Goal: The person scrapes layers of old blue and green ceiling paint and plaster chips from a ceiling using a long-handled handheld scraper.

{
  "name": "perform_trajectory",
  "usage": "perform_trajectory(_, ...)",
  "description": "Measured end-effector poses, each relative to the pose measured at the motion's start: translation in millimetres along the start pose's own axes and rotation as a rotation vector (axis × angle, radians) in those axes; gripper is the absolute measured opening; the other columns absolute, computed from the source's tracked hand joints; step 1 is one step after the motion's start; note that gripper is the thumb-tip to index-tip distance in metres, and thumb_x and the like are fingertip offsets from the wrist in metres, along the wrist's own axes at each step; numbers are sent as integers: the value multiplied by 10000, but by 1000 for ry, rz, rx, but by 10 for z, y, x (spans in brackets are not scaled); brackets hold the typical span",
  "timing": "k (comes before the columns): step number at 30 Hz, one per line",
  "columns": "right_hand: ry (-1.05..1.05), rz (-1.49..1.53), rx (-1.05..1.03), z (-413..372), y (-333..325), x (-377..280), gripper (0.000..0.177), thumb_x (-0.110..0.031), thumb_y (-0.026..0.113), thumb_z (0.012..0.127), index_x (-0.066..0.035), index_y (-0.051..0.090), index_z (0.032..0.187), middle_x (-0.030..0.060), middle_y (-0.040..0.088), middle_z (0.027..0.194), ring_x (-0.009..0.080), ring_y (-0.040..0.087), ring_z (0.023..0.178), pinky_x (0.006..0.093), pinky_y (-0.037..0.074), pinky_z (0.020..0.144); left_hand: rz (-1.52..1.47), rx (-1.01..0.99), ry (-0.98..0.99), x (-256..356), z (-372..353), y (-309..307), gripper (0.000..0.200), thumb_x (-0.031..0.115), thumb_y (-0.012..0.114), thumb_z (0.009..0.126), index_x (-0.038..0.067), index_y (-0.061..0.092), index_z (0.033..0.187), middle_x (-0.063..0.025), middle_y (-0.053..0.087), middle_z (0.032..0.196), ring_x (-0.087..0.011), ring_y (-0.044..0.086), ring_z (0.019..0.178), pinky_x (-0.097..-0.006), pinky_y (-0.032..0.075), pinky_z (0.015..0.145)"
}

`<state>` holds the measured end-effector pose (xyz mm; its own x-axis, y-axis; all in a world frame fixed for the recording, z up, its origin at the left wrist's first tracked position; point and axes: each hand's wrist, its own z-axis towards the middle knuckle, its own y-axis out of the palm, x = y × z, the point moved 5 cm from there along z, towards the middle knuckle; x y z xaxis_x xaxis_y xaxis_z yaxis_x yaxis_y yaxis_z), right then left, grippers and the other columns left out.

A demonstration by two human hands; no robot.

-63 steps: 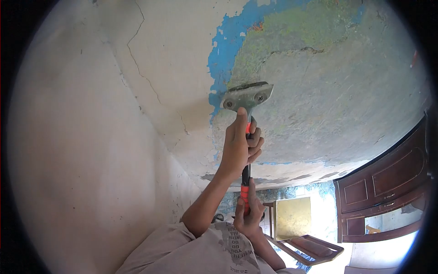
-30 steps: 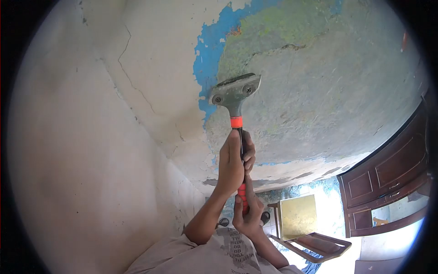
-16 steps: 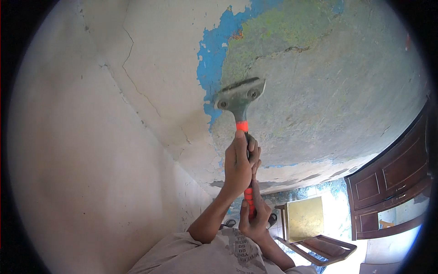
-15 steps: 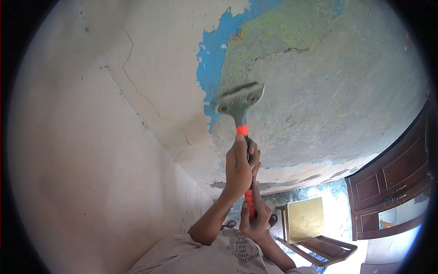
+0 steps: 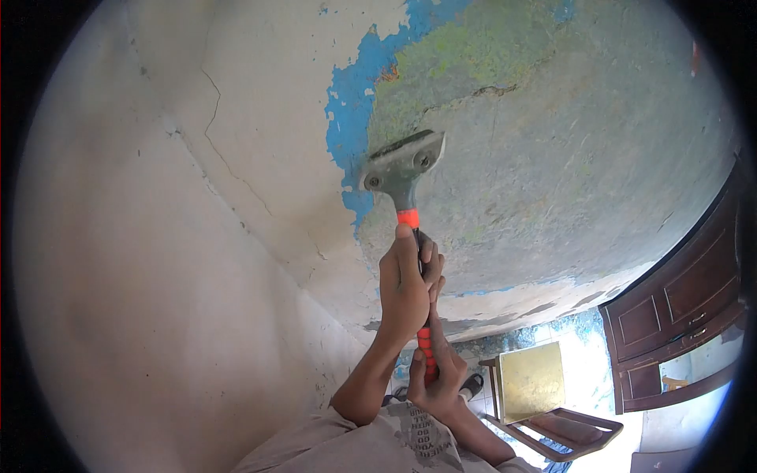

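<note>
A long-handled scraper point(image 5: 404, 177) with a wide metal head and a black and red handle points up at the wall point(image 5: 552, 181). Its blade lies against or very close to the bare grey-green plaster, just right of a strip of blue paint point(image 5: 349, 118). My left hand point(image 5: 404, 284) is closed around the upper handle, thumb laid along it below the red collar. Lower down, my right hand point(image 5: 438, 374) grips the red ribbed end of the handle. Cream paint point(image 5: 268, 94) with thin cracks covers the wall left of the blue strip.
A wooden chair point(image 5: 532, 382) with a yellowish seat stands below on the right. Beyond it are dark brown wooden cabinets point(image 5: 670, 307). A sandalled foot point(image 5: 471, 386) shows on the floor. A plain cream wall point(image 5: 142, 315) meets the scraped one at a corner on the left.
The scraper, both hands and the wall's paint edge appear slightly further left and up in view. The scraper head stays near the blue paint edge, and both hands keep their grip.
</note>
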<state>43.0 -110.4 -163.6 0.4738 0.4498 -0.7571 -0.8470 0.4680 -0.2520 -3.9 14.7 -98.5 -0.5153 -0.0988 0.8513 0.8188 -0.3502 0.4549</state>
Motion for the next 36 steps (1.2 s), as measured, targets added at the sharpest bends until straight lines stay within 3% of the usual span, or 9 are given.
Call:
perform_trajectory(4, -5, -32, -11, -51, -2, 68, 635, 37, 569, 832, 83, 438, 1451, 220, 673, 886, 257, 671, 646, 349, 521, 558, 3, 18, -16, -86, -35, -50, 541, 576, 318, 1057, 107, 360, 789, 31, 334, 539, -62, 278, 412, -224, 262, 361)
perform_trajectory(19, -81, -31, 31, 29, -24, 50, 639, 24, 592, 827, 73, 449, 1447, 208, 664, 833, 257, 651, 611, 346, 518, 558, -5, 57, 4, -117, -28, -37, 552, 585, 339, 1050, 106, 357, 777, 26, 330, 535, -62, 281, 412, -221, 261, 357)
perform_trajectory(36, -6, -93, -34, -104, -80, 108, 662, 30, 606, 801, 73, 458, 1445, 154, 615, 742, 216, 583, 535, 344, 471, 485, -19, 69, -29, -160, -86, -41, 540, 575, 326, 1057, 105, 364, 793, 31, 327, 534, -63, 283, 418, -229, 253, 366)
